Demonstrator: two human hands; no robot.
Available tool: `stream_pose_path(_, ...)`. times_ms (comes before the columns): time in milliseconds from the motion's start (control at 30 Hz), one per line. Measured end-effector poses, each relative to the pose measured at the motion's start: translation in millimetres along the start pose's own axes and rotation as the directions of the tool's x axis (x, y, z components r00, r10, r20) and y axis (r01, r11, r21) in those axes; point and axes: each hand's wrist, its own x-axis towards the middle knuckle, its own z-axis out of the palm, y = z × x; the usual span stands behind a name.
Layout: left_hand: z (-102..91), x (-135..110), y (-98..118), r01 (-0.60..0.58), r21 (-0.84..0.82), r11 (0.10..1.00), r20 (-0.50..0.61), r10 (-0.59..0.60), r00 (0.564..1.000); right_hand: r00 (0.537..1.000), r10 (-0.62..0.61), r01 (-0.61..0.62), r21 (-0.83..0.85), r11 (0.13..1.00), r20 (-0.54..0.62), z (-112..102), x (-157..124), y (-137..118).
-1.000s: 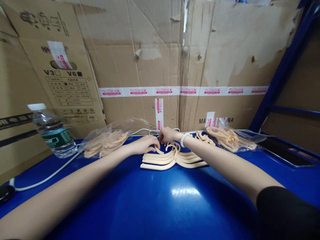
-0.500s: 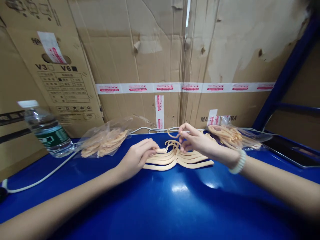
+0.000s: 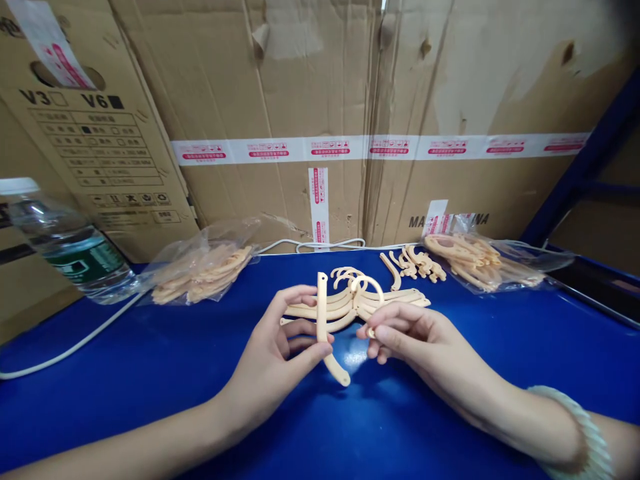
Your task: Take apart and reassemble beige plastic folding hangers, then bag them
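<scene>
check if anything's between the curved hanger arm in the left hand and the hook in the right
Nothing visible stands between the curved hanger arm in the left hand and the hook in the right hand. The wooden-coloured hangers show behind that gap, lying on the blue tabletop.

On a tabletop (image 3: 350,433), stacked hangers (image 3: 315,311) lie at center, just behind a left hand (image 3: 295,333) with a hanger arm (image 3: 323,307) in its fingers and a right hand (image 3: 425,340) with a hook (image 3: 381,293). Small parts (image 3: 425,265) lie behind the hangers to the right, a curved piece (image 3: 394,272) at their left. Farther right sits a bag of parts (image 3: 480,263); left of the hangers, another bag (image 3: 205,267), then a bottle (image 3: 80,257). Cardboard (image 3: 280,200) stands behind.
</scene>
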Motion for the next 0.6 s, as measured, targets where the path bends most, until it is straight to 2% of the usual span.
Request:
stream_pose_path(67,-0.7,0.8,-0.8,0.044,-0.035,0.998,0.003,-0.044,0.999,0.999,0.03,-0.029,0.03,0.999,-0.017,0.9,-0.8,2.1)
stream_pose_path(200,-3.8,2.6,-1.5,0.138,0.001,0.99,0.081,-0.138,0.987,0.993,0.096,-0.09,0.096,0.991,-0.062,-1.6,-0.1,4.4)
stream_pose_path(333,-5.0,1.9,-1.7,0.082,0.004,0.997,0.06,-0.082,0.995,0.991,0.117,-0.112,0.076,0.991,-0.07,-5.5,2.1,3.9)
stream_pose_path(600,-2.6,-4.2,1.9,0.086,0.031,0.996,0.087,-0.088,0.992,0.972,0.228,-0.232,0.081,0.969,0.048,-2.4,3.0,-1.8)
